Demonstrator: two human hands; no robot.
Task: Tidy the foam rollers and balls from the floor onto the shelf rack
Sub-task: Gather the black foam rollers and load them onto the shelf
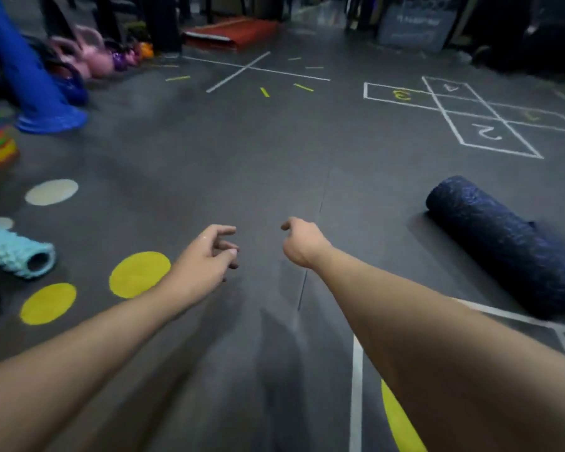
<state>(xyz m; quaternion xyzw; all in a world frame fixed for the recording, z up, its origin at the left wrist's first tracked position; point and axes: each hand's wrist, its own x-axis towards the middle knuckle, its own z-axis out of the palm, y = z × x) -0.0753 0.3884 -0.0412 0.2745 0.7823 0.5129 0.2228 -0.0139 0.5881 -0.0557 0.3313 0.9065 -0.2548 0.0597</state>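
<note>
While my left hand (206,256) and right hand (302,244) hang loosely curled, both hold nothing.
Navy foam roller (503,246) lies right of them, pale ridged roller (17,252) left.

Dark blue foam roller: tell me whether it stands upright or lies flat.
Lying flat. The dark blue foam roller rests lengthwise on the grey floor, with one round end showing.

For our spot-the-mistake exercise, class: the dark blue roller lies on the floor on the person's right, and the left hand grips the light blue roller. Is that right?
Not quite. The left hand holds nothing; the light blue roller lies on the floor, apart from it, farther left, as the head view shows. The dark blue roller does lie on the right.
</note>
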